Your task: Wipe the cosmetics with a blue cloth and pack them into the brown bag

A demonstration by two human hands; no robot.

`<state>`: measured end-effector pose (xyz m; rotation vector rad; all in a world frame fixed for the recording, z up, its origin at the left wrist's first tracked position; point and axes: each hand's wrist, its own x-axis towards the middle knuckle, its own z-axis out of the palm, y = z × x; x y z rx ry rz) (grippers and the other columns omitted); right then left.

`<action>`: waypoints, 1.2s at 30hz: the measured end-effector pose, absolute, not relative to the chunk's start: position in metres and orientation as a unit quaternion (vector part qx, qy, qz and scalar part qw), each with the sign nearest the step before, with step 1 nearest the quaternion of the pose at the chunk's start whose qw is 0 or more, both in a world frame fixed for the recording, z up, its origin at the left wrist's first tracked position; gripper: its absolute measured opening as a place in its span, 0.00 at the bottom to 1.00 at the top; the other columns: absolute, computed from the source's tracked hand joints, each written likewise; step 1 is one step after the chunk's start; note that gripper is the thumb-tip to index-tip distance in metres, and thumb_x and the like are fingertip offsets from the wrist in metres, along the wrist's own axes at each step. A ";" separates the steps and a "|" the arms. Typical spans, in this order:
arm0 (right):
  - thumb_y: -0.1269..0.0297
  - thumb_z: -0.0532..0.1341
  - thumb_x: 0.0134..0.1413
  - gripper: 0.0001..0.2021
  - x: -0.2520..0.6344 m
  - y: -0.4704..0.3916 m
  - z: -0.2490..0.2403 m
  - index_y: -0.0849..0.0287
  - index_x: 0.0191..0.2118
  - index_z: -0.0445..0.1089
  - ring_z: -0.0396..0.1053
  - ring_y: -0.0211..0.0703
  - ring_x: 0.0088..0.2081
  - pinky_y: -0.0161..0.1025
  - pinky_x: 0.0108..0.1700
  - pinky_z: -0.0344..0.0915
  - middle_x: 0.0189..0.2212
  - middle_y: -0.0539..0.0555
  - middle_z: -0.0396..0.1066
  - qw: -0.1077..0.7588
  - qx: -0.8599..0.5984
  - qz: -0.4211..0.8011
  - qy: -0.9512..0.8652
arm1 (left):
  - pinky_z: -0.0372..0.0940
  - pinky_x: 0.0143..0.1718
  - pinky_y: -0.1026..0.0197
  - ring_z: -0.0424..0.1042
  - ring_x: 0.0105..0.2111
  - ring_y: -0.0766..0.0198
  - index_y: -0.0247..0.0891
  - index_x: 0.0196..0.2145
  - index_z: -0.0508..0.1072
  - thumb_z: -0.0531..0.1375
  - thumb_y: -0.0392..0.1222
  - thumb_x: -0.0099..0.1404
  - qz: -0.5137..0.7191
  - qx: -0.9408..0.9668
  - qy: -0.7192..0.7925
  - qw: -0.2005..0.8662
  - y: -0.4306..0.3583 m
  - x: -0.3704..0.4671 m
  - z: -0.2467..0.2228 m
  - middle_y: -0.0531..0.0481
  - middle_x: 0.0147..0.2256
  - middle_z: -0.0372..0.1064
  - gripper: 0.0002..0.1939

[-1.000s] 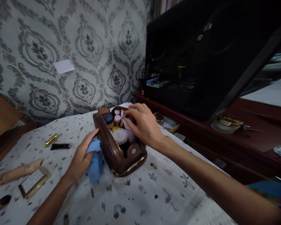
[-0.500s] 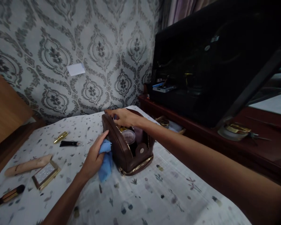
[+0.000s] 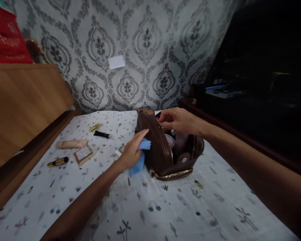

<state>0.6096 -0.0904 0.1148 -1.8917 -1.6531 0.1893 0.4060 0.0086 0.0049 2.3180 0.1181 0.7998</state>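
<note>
A dark brown makeup bag (image 3: 154, 147) stands unzipped on the patterned white cloth (image 3: 120, 214). Inside its opening shows a round clear-lidded jar (image 3: 169, 141) among other items that are hard to make out. My left hand (image 3: 131, 152) has its fingers closed on a blue cloth (image 3: 137, 165), fingertips resting against the bag's left side. Over the far part of the opening, my right hand (image 3: 179, 120) has its fingers bent and pinched together near the zipper edge. What lies between those fingers, if anything, is hidden.
Left of the bag lie a gold tube (image 3: 94, 127), a black tube (image 3: 102, 134), a beige pouch (image 3: 71, 144), a glittery compact (image 3: 83, 155) and a makeup brush (image 3: 58, 162). A wooden headboard (image 3: 27, 103) borders the left; a dark screen (image 3: 266, 67) stands right.
My view has swung left, bringing a red basket into sight. My right hand has drawn back from the bag's far end toward me, its fingers now pinched. My left hand still keeps the blue cloth.
</note>
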 end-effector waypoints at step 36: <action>0.71 0.55 0.62 0.17 0.587 -0.078 0.110 0.55 0.51 0.76 0.74 0.47 0.50 0.35 0.50 0.66 0.48 0.56 0.78 0.198 -0.775 -0.017 -0.600 | 0.46 0.69 0.46 0.56 0.66 0.56 0.42 0.66 0.59 0.49 0.26 0.53 0.334 0.876 0.052 0.344 0.008 0.403 0.004 0.46 0.65 0.58 0.42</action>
